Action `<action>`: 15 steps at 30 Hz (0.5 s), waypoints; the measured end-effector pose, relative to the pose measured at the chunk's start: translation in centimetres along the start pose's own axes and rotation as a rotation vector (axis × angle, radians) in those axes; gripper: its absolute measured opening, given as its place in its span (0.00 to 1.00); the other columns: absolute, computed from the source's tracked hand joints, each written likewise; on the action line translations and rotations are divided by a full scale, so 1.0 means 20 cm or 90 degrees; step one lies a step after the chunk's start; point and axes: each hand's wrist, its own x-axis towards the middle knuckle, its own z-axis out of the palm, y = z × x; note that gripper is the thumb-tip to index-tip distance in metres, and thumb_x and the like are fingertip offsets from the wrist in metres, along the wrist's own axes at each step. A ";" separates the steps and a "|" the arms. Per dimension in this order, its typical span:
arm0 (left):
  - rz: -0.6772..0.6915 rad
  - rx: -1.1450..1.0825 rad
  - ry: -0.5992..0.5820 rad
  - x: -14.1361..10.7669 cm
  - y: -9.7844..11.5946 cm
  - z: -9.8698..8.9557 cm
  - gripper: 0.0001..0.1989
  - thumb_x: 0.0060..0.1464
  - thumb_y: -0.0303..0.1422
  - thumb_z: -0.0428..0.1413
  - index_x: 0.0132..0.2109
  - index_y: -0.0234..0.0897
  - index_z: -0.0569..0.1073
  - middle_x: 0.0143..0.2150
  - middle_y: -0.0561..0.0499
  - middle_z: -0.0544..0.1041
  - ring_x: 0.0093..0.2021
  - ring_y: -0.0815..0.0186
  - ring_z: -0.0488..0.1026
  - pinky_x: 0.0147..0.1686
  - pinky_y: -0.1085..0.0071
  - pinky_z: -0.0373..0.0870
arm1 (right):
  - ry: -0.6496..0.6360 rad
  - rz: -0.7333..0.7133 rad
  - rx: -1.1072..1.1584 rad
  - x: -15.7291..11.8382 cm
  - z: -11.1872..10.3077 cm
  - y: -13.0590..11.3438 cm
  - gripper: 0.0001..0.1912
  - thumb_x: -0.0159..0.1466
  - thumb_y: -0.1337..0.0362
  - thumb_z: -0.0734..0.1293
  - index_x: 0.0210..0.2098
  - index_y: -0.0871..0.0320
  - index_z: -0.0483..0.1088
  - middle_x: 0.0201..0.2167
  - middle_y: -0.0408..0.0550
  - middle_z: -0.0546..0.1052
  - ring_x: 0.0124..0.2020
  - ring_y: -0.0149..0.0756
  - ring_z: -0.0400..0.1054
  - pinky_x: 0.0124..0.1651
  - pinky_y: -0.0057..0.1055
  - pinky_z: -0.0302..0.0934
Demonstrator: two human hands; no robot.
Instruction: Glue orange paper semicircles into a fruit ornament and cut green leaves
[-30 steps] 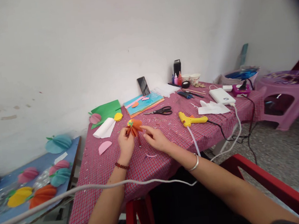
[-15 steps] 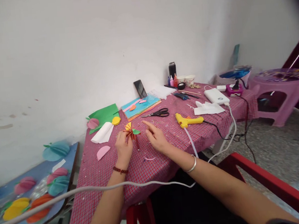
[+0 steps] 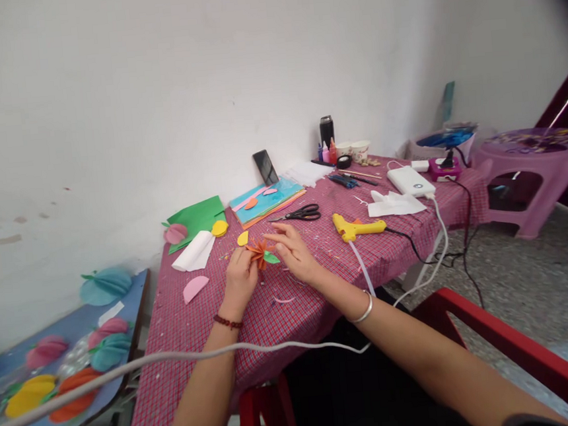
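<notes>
An orange folded-paper pumpkin (image 3: 261, 255) with a green paper leaf (image 3: 270, 257) is pinched in the fingers of my left hand (image 3: 241, 276), just above the tablecloth. My right hand (image 3: 295, 255) has its fingers stretched out at the pumpkin's right and upper side; the fingertips seem to touch its folds. Behind the pumpkin lies a yellow paper piece (image 3: 243, 238). Black-handled scissors (image 3: 302, 213) rest beyond my right hand, and a pink paper half-circle (image 3: 196, 288) lies left of my left hand.
A yellow glue gun (image 3: 359, 227) lies to the right, its cord trailing off the table. Farther back are coloured paper sheets (image 3: 258, 203), a phone (image 3: 265, 167) and a white power bank (image 3: 411, 182). A white cable (image 3: 286, 348) crosses in front of my forearms.
The orange pumpkin has turned and shifted slightly right, so its folds fan out to view. My right hand has come closer to it, its fingertips now at the folds.
</notes>
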 end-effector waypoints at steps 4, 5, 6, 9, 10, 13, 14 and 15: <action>0.015 -0.002 -0.012 0.00 0.01 0.00 0.07 0.60 0.23 0.49 0.40 0.38 0.70 0.37 0.48 0.72 0.40 0.62 0.68 0.41 0.66 0.66 | 0.009 0.008 0.013 0.00 0.00 0.00 0.25 0.71 0.49 0.52 0.54 0.52 0.71 0.57 0.54 0.64 0.60 0.42 0.58 0.62 0.47 0.54; 0.020 -0.001 -0.019 0.00 0.01 0.00 0.07 0.60 0.23 0.49 0.40 0.38 0.70 0.37 0.48 0.72 0.40 0.62 0.68 0.41 0.66 0.66 | 0.006 0.006 0.012 0.00 0.00 0.00 0.25 0.71 0.48 0.51 0.54 0.52 0.71 0.58 0.54 0.64 0.60 0.42 0.58 0.62 0.47 0.54; 0.025 -0.003 -0.028 0.00 0.02 0.00 0.07 0.60 0.23 0.49 0.40 0.38 0.70 0.37 0.48 0.72 0.40 0.62 0.68 0.41 0.66 0.66 | 0.002 0.004 0.009 0.00 0.00 0.00 0.26 0.71 0.48 0.51 0.54 0.52 0.72 0.58 0.54 0.64 0.60 0.42 0.58 0.63 0.47 0.54; 0.035 -0.013 -0.055 0.00 0.02 0.00 0.08 0.60 0.22 0.49 0.41 0.38 0.70 0.38 0.48 0.72 0.41 0.62 0.68 0.42 0.65 0.67 | -0.007 0.003 -0.006 0.00 0.00 0.01 0.28 0.71 0.47 0.51 0.51 0.54 0.74 0.58 0.55 0.65 0.60 0.43 0.58 0.62 0.48 0.53; 0.035 -0.016 -0.061 0.00 0.02 0.00 0.08 0.60 0.22 0.49 0.41 0.38 0.70 0.39 0.48 0.73 0.42 0.62 0.69 0.42 0.65 0.67 | -0.009 0.006 -0.011 0.00 0.00 0.01 0.28 0.71 0.47 0.50 0.50 0.54 0.75 0.58 0.55 0.65 0.60 0.44 0.58 0.62 0.48 0.53; 0.034 -0.020 -0.070 0.00 0.02 0.00 0.08 0.60 0.22 0.49 0.41 0.38 0.70 0.40 0.47 0.73 0.43 0.61 0.69 0.43 0.64 0.68 | -0.013 0.013 -0.017 0.00 0.00 0.01 0.28 0.71 0.47 0.50 0.50 0.54 0.75 0.58 0.55 0.65 0.61 0.43 0.58 0.63 0.48 0.52; 0.035 -0.020 -0.071 0.00 0.02 0.01 0.08 0.60 0.23 0.49 0.41 0.38 0.70 0.39 0.47 0.73 0.43 0.61 0.69 0.43 0.64 0.68 | -0.015 0.010 -0.015 0.00 0.00 0.01 0.28 0.71 0.47 0.50 0.51 0.53 0.74 0.59 0.54 0.65 0.61 0.43 0.58 0.63 0.48 0.52; 0.035 -0.020 -0.073 0.00 0.02 0.01 0.08 0.60 0.23 0.49 0.41 0.39 0.70 0.39 0.47 0.73 0.43 0.61 0.69 0.44 0.64 0.68 | -0.018 0.005 -0.013 0.00 -0.01 0.01 0.28 0.71 0.47 0.50 0.51 0.53 0.74 0.59 0.54 0.64 0.62 0.43 0.57 0.63 0.48 0.52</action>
